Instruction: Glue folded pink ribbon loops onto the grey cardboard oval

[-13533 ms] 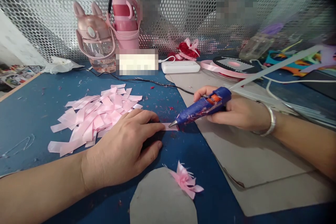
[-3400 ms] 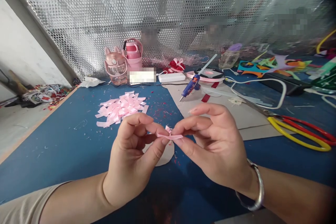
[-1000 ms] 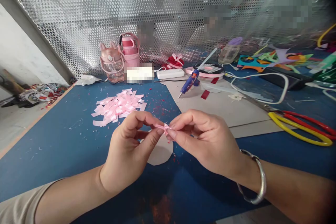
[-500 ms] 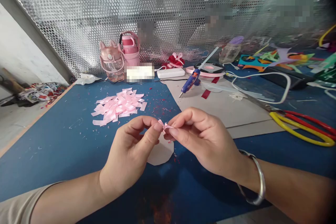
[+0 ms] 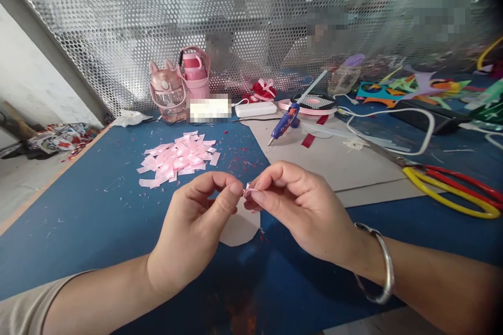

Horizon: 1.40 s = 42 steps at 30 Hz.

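Observation:
Between both hands is a small folded piece of pink ribbon [image 5: 249, 190], mostly covered by fingertips. My left hand [image 5: 204, 214] pinches its left end between thumb and forefinger. On the other side my right hand [image 5: 301, 204], with a silver bangle at the wrist, grips the ribbon in the same kind of pinch. Below the fingers a pale round card [image 5: 241, 227] lies on the blue table [image 5: 90, 225], partly hidden by my left hand. Beyond my left hand lies a loose pile of cut pink ribbon pieces [image 5: 176, 159].
A blue glue gun [image 5: 285, 124] rests on grey cardboard [image 5: 334, 162]. Scissors with yellow and red handles [image 5: 451, 204] lie at the right. Pink bottles [image 5: 168, 91], a white power bank-like block [image 5: 256, 110] and a red ribbon flower [image 5: 263, 91] stand along the perforated metal screen [image 5: 251, 10].
The fingertips have drawn closer together, and the ribbon's two raised loops have been pressed down into a smaller fold. Less of the pink shows now.

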Each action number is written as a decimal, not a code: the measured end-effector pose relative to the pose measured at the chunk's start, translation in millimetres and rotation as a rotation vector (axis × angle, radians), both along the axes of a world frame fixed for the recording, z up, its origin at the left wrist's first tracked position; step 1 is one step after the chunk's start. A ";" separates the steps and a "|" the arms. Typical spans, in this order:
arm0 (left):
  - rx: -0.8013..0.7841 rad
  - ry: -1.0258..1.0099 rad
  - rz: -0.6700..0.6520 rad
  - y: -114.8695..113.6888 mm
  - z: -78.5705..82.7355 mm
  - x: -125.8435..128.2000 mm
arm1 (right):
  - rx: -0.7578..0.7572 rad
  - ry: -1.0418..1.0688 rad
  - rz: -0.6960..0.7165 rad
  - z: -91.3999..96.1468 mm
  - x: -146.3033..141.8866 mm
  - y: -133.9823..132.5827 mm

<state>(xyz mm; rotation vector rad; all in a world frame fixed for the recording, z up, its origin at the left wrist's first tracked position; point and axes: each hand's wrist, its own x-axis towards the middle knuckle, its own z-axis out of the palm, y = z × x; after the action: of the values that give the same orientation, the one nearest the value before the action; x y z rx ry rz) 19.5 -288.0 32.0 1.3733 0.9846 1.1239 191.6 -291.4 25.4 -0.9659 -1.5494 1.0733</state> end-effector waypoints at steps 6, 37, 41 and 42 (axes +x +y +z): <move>-0.065 -0.102 0.002 6.0 -2.4 1.2 | -0.046 0.021 0.045 -1.1 2.5 0.8; -0.104 -0.097 -0.045 0.8 -6.3 4.0 | -0.130 0.116 0.078 1.4 0.3 4.5; -0.107 -0.107 -0.065 1.8 -6.8 4.7 | -0.161 0.178 0.119 2.9 -0.3 3.8; -0.118 -0.109 -0.074 1.8 -7.0 4.6 | -0.172 0.193 0.128 3.5 -0.4 3.4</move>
<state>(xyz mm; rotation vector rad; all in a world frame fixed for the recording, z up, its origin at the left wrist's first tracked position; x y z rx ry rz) 24.1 -286.2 25.0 1.2311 0.9006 1.0574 191.3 -288.0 28.9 -0.8584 -1.3926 1.3673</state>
